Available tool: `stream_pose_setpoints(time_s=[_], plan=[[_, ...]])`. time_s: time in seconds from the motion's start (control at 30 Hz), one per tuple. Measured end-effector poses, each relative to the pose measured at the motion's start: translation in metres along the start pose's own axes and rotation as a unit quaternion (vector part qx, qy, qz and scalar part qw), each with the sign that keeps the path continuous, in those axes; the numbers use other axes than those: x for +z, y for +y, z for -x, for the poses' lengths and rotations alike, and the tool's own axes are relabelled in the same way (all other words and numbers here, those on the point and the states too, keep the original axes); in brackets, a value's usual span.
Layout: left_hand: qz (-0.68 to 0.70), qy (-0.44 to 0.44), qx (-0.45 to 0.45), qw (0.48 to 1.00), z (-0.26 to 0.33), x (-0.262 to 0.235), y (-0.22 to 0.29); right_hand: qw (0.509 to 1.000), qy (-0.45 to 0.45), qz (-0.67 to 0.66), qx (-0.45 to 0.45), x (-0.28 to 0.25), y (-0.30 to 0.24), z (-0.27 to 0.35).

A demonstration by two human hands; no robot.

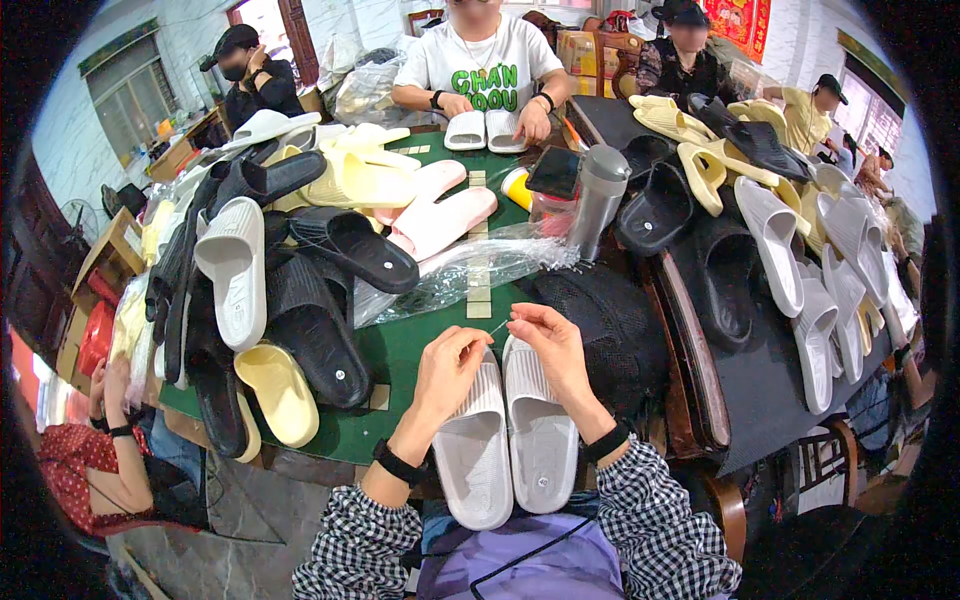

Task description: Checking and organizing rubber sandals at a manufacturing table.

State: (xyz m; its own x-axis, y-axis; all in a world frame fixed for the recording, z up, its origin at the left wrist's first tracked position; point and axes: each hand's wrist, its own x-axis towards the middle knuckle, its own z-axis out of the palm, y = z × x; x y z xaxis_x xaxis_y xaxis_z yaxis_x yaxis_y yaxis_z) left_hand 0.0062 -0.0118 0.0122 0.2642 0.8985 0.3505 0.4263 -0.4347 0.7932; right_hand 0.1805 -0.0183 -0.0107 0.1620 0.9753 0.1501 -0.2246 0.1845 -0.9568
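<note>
A pair of white ribbed slippers (510, 430) lies side by side at the near edge of the green table (400, 345), toes toward me. My left hand (452, 368) rests over the toe of the left slipper with its fingers pinched together. My right hand (550, 350) hovers over the right slipper's toe, thumb and forefinger pinched on a thin, barely visible strand or tie (500, 327) that runs between the two hands. Both wrists wear black bands below checked sleeves.
A heap of black, white and yellow slippers (270, 290) fills the left of the table; pink ones (440, 215) and clear plastic bags (460, 268) lie ahead. A grey bottle (598, 200) stands centre. More slippers (790, 250) cover the right. Several people sit around.
</note>
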Motion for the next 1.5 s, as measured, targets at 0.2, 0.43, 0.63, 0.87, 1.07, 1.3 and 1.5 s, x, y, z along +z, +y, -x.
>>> stream_pose_setpoints(time_s=[0.2,0.43,0.63,0.87,1.07,1.3,1.5], plan=[[-0.038,-0.013,0.018,0.999,0.001,0.001,0.000,0.997,-0.035,0.061,-0.014,-0.001,0.001,0.001],[-0.080,-0.014,0.057,0.995,0.001,0.003,-0.001,0.994,-0.036,0.097,-0.044,0.002,0.000,0.003],[-0.069,-0.015,0.042,0.997,0.002,0.002,-0.002,0.987,-0.053,0.147,-0.045,0.003,-0.002,0.004],[-0.008,0.012,0.023,1.000,0.002,0.006,-0.002,0.996,-0.028,0.080,-0.014,0.004,-0.006,0.005],[-0.047,0.001,0.050,0.998,0.001,0.004,-0.001,1.000,-0.024,0.002,0.006,0.002,-0.001,0.001],[-0.067,0.000,0.082,0.994,0.001,0.004,-0.001,0.999,-0.051,0.008,0.002,0.004,-0.002,0.004],[-0.070,-0.002,0.069,0.995,0.002,0.003,-0.002,0.998,-0.055,-0.009,0.025,0.001,-0.009,0.002]])
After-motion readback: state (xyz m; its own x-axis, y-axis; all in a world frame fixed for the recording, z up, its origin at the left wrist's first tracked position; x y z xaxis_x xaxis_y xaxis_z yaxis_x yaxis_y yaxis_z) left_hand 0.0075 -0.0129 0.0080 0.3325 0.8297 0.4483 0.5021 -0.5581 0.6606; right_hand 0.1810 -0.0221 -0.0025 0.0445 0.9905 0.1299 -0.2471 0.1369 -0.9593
